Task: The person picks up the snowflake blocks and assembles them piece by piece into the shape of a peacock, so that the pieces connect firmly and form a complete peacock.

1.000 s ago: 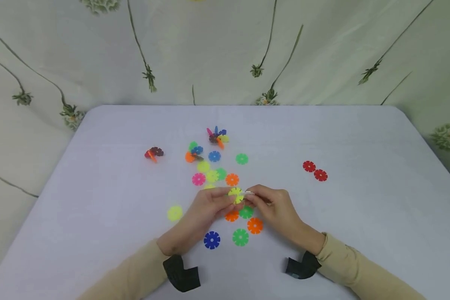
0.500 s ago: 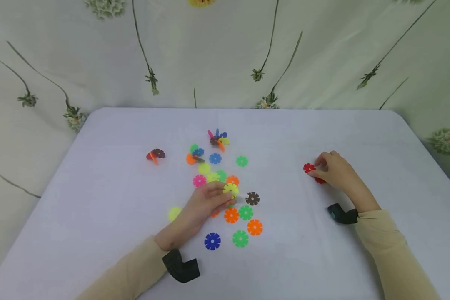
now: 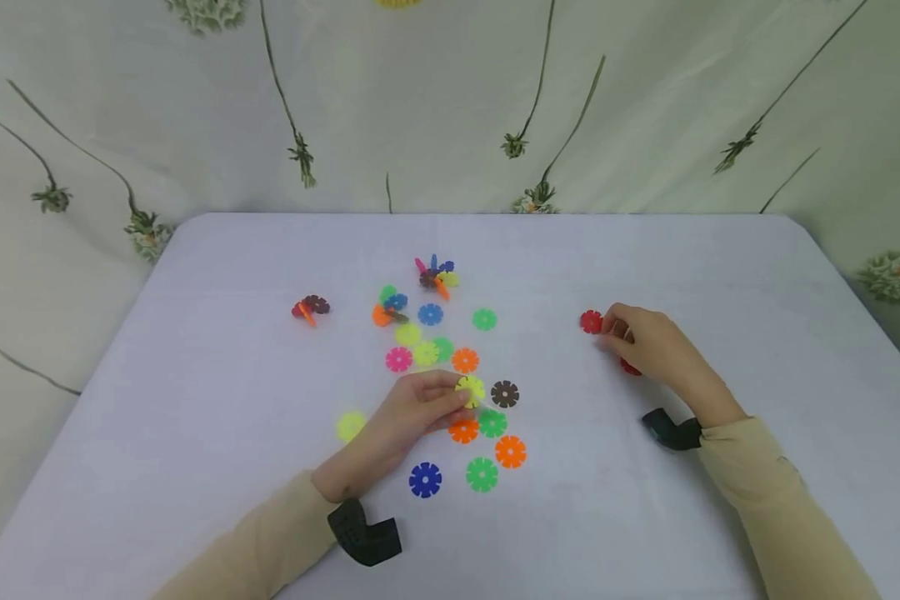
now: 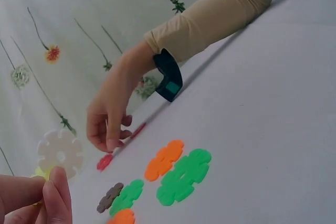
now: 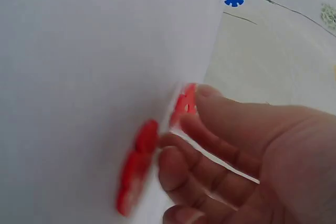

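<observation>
My left hand [image 3: 423,400] pinches a yellow notched snowflake disc [image 3: 470,390] above the middle of the table. In the left wrist view, a white snowflake disc [image 4: 59,153] stands upright at these fingertips, with a bit of yellow behind it. On the right side, my right hand [image 3: 648,342] has thumb and fingertips at the edge of a red snowflake disc [image 3: 591,322] and appears to pinch it. A second red disc [image 3: 630,367] lies under that hand, mostly hidden in the head view and blurred in the right wrist view [image 5: 137,169].
Loose discs lie around my left hand, among them a brown one [image 3: 505,394], a dark blue one [image 3: 425,480] and an orange one [image 3: 511,452]. Farther back are joined clusters [image 3: 437,277], [image 3: 390,308] and, at left, a red-brown cluster [image 3: 311,308].
My right hand left the left hand's side and went to the red discs. A brown disc now shows beside the left hand. One red disc has shifted left with the right hand.
</observation>
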{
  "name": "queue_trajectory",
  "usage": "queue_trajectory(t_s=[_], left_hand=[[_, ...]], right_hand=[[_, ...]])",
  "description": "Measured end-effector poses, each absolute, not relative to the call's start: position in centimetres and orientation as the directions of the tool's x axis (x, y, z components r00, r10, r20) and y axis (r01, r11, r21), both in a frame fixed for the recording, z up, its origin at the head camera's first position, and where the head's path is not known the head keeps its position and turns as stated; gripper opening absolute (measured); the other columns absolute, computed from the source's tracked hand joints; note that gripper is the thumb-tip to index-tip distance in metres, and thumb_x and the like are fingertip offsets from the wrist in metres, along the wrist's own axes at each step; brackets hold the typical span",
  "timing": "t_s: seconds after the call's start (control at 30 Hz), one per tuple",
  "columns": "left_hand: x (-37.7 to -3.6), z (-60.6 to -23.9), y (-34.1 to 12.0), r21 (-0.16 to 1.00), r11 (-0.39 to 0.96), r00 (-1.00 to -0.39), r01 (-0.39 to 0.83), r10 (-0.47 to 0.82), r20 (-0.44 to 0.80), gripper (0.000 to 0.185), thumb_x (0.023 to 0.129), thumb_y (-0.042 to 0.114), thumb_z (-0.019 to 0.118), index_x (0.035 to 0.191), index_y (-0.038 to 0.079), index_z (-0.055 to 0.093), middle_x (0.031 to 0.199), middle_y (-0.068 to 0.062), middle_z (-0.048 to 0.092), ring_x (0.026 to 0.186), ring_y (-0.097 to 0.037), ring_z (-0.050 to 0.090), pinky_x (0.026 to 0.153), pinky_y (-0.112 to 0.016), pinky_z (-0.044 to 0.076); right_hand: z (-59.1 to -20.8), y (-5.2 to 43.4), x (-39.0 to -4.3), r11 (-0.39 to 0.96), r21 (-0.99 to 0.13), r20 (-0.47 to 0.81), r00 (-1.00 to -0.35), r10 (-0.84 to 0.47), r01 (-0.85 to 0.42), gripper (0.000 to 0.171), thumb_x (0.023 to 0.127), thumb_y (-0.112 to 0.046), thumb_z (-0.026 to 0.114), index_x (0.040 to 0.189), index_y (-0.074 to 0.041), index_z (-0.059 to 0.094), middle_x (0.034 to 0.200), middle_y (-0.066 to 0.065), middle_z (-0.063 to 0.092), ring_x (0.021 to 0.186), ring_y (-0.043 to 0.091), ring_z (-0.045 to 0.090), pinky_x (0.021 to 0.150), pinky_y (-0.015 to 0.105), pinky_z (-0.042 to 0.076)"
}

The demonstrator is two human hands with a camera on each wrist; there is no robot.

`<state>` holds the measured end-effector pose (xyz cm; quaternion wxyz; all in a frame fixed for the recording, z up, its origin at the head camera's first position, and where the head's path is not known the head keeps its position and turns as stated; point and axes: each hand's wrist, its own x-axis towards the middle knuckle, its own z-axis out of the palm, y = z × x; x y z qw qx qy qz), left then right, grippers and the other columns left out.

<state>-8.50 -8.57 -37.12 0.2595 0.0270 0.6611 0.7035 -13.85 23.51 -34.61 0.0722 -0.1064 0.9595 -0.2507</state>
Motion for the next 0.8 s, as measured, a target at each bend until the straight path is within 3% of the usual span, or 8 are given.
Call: queue_trajectory(t_s=[0.13, 0.33, 0.47, 0.6, 0.67, 0.8], left_hand=[[-8.4, -37.2, -8.5, 0.941, 0.015, -0.861, -0.337, 0.401, -0.314, 0.031, 0.092, 0.01, 0.061, 0.115, -0.008, 0.055, 0.098, -0.016, 0.066, 0.092, -0.024, 0.065, 0.085, -0.03, 0.048], [-8.4, -37.1, -8.4, 0.939, 0.026, -0.856, -0.342, 0.404, -0.323, 0.032, 0.092, 0.011, 0.061, 0.116, -0.008, 0.055, 0.099, -0.015, 0.066, 0.091, -0.023, 0.065, 0.085, -0.029, 0.048], [-8.4, -37.0, -8.4, 0.938, 0.038, -0.85, -0.345, 0.41, -0.33, 0.034, 0.092, 0.012, 0.062, 0.118, -0.007, 0.055, 0.098, -0.015, 0.066, 0.091, -0.023, 0.066, 0.085, -0.029, 0.048], [-8.3, -37.0, -8.4, 0.931, 0.045, -0.84, -0.362, 0.417, -0.347, 0.037, 0.091, 0.013, 0.062, 0.121, -0.007, 0.054, 0.099, -0.015, 0.066, 0.091, -0.022, 0.066, 0.084, -0.029, 0.048], [-8.2, -37.0, -8.4, 0.926, 0.042, -0.835, -0.374, 0.419, -0.356, 0.04, 0.091, 0.014, 0.063, 0.123, -0.008, 0.053, 0.1, -0.015, 0.066, 0.091, -0.022, 0.066, 0.085, -0.029, 0.048], [-8.1, -36.9, -8.4, 0.916, 0.021, -0.823, -0.4, 0.431, -0.37, 0.042, 0.091, 0.015, 0.063, 0.124, -0.008, 0.052, 0.101, -0.014, 0.066, 0.091, -0.022, 0.066, 0.085, -0.029, 0.048]], right_hand=[[-35.4, 23.5, -14.7, 0.798, -0.588, -0.047, -0.98, -0.193, -0.129, 0.022, 0.089, -0.015, 0.065, 0.101, -0.002, 0.053, 0.088, 0.01, 0.059, 0.078, 0.025, 0.055, 0.062, 0.034, 0.047], [-36.1, 22.9, -15.4, 0.788, -0.604, 0.003, -0.99, -0.141, -0.114, 0.037, 0.086, -0.018, 0.07, 0.11, 0.003, 0.053, 0.086, 0.013, 0.056, 0.079, 0.027, 0.052, 0.064, 0.037, 0.044], [-36.2, 22.7, -15.5, 0.789, -0.607, 0.001, -0.992, -0.124, -0.099, 0.033, 0.086, -0.015, 0.07, 0.106, 0.003, 0.052, 0.086, 0.014, 0.055, 0.079, 0.028, 0.051, 0.063, 0.037, 0.043], [-36.2, 22.0, -15.0, 0.745, -0.649, 0.038, -0.985, -0.169, -0.153, 0.018, 0.087, -0.009, 0.068, 0.099, -0.001, 0.056, 0.085, 0.011, 0.06, 0.072, 0.024, 0.057, 0.06, 0.032, 0.046], [-36.1, 21.0, -14.4, 0.657, -0.717, 0.091, -0.966, -0.242, -0.232, 0.01, 0.087, -0.003, 0.066, 0.094, -0.001, 0.06, 0.085, 0.009, 0.065, 0.068, 0.021, 0.06, 0.061, 0.029, 0.05], [-35.8, 17.7, -12.1, 0.355, -0.866, 0.176, -0.879, -0.444, -0.353, 0.01, 0.086, 0.005, 0.063, 0.096, 0.002, 0.061, 0.088, 0.012, 0.068, 0.071, 0.019, 0.067, 0.068, 0.029, 0.054]])
